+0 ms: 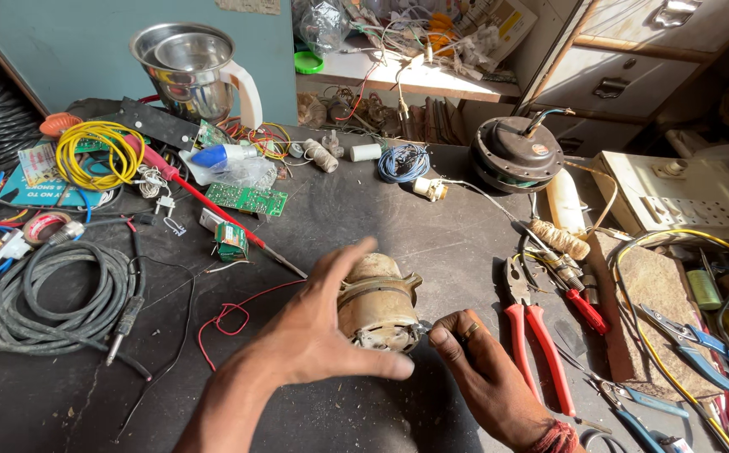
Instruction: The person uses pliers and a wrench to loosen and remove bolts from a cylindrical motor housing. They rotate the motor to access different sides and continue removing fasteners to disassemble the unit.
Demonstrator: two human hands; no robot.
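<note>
A small, dirty, tan electric motor point(378, 300) sits on the dark workbench point(431, 243) in front of me. My left hand point(318, 331) wraps its left side, thumb under the front and fingers over the top. My right hand point(482, 369) is at the motor's lower right end, fingertips pinched against a small part there. A thin red wire point(228, 317) loops on the bench left of the motor.
Red-handled pliers point(532, 335) and blue-handled pliers point(687, 340) lie to the right. A coiled black cable point(54, 294), a yellow wire coil point(100, 155), a green circuit board point(247, 200), a red-handled screwdriver point(205, 201), a steel mixer jar point(192, 71) and a round fan motor point(515, 155) crowd the bench.
</note>
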